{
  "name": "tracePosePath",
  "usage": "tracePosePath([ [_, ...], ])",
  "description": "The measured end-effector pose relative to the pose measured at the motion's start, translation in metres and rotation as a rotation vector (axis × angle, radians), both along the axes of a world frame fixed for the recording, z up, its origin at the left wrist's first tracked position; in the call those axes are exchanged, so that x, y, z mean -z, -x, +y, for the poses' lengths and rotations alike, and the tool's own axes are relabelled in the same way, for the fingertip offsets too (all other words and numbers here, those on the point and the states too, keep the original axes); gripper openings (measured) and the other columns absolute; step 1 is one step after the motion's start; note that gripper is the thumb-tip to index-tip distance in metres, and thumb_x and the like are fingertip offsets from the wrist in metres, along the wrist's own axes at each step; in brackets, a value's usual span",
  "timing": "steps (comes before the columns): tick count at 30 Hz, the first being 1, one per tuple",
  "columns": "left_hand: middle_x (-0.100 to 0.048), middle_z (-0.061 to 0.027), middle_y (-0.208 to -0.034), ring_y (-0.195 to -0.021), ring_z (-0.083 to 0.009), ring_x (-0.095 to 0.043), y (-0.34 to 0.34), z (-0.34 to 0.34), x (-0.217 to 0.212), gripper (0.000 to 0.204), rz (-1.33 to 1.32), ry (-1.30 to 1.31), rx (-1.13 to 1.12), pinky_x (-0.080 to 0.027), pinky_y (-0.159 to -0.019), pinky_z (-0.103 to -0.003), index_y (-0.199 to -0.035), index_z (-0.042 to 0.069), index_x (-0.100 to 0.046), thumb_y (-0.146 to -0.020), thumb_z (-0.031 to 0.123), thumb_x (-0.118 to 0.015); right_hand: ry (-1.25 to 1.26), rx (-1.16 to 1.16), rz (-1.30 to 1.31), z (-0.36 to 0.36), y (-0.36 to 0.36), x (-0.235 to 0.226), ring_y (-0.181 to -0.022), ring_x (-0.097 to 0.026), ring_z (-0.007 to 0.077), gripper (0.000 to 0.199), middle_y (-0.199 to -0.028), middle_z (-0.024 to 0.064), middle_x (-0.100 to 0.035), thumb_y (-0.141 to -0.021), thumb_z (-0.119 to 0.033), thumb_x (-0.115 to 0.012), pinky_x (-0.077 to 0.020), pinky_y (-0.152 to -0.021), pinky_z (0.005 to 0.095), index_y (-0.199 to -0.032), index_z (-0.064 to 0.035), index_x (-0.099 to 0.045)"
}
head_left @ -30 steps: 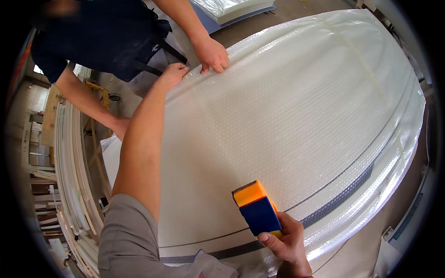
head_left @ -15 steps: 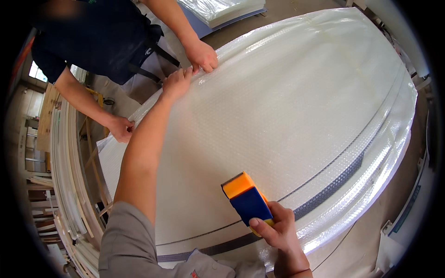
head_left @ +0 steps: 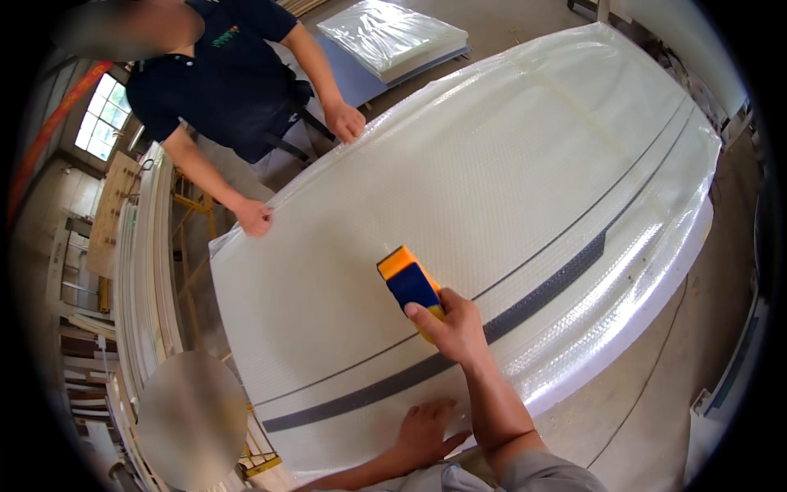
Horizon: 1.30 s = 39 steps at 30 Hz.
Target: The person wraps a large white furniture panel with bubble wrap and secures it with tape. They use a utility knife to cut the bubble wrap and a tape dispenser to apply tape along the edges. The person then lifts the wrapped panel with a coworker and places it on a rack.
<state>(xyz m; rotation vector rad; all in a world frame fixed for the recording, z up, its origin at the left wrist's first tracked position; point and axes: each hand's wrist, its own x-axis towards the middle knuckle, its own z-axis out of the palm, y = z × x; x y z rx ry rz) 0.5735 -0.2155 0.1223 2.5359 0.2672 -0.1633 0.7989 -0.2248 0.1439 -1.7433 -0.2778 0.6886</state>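
A large white panel (head_left: 492, 189) wrapped in bubble film fills most of the view, lying flat with its long axis running from the lower left toward the upper right; a dark stripe (head_left: 459, 348) follows that axis along the side nearest the wearer; whatever carries the panel is hidden beneath it. A co-worker in a dark shirt (head_left: 221, 82) stands at the far long edge, both hands resting on the wrap there. Beyond that edge lies a smaller film-wrapped slab (head_left: 393, 37) on the concrete floor (head_left: 656, 394); white frames lean in a rack (head_left: 143, 271) at the left, near a window.

The right hand (head_left: 455, 328) has its fingers closed round the lower end of an orange and blue tape dispenser (head_left: 408, 283), which rests on the film near the panel's middle, pointing up and away from the wearer across the width. The left hand (head_left: 422, 430) lies flat, fingers spread, on the near edge, holding nothing; the right is the nearer to the dispenser.
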Motion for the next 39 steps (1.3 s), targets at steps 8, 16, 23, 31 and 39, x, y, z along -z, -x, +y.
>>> tracePosePath([
  [8,-0.065,-0.0094,-0.081,-0.083,-0.0305,-0.063,0.013,-0.043,0.054,0.015,-0.009,-0.472,-0.003,-0.046,-0.07,-0.048,-0.083,0.014,-0.065,-0.092,0.026,-0.063,0.139,0.05,-0.259,0.009,0.007,0.021,-0.083,-0.071,0.0381,0.073,-0.082,0.022,-0.072,-0.084,-0.069,-0.066,-0.0543,-0.075,0.0441,-0.096,0.0033,-0.073],
  [16,-0.065,-0.0054,-0.085,-0.086,-0.0272,-0.064,0.02,-0.043,0.082,0.019,-0.412,-0.472,-0.22,-0.047,-0.074,-0.046,-0.087,0.013,-0.06,-0.087,0.029,-0.071,0.457,-0.124,-0.079,-0.187,0.133,-0.011,-0.086,-0.071,0.0433,0.069,-0.085,0.0292,-0.07,-0.084,-0.062,-0.067,-0.0534,-0.075,0.0469,-0.087,0.0065,-0.071],
  [23,-0.064,-0.0054,-0.098,-0.091,-0.0271,-0.064,0.02,-0.04,0.076,0.025,-0.347,-0.381,-0.251,-0.047,-0.076,-0.045,-0.112,0.013,-0.059,-0.091,0.025,-0.067,0.569,-0.071,0.058,-0.314,0.241,0.018,-0.081,-0.072,0.034,0.053,-0.083,0.0259,-0.071,-0.085,-0.049,-0.073,-0.0534,-0.073,0.0449,-0.09,0.0041,-0.072],
  [31,-0.035,-0.0221,-0.159,-0.149,-0.0383,-0.029,0.012,-0.069,0.056,0.078,-0.286,-0.28,0.061,-0.02,-0.124,-0.049,-0.151,-0.001,-0.038,-0.092,0.044,-0.063,0.642,-0.161,0.372,-0.28,0.204,0.028,-0.061,-0.072,0.028,0.055,-0.076,0.0195,-0.073,-0.089,-0.046,-0.069,-0.0564,-0.063,0.0381,-0.088,0.0086,-0.073],
  [39,-0.019,-0.0248,-0.167,-0.156,-0.0394,-0.013,0.004,-0.081,0.07,0.093,-0.056,-0.358,0.123,-0.007,-0.128,-0.049,-0.157,-0.007,-0.024,-0.094,0.052,-0.057,1.071,-0.743,-0.192,-0.176,0.165,-0.066,-0.09,-0.074,0.0329,0.044,-0.097,0.0189,-0.075,-0.08,-0.047,-0.064,-0.0584,-0.078,0.0416,-0.098,-0.0085,-0.076],
])
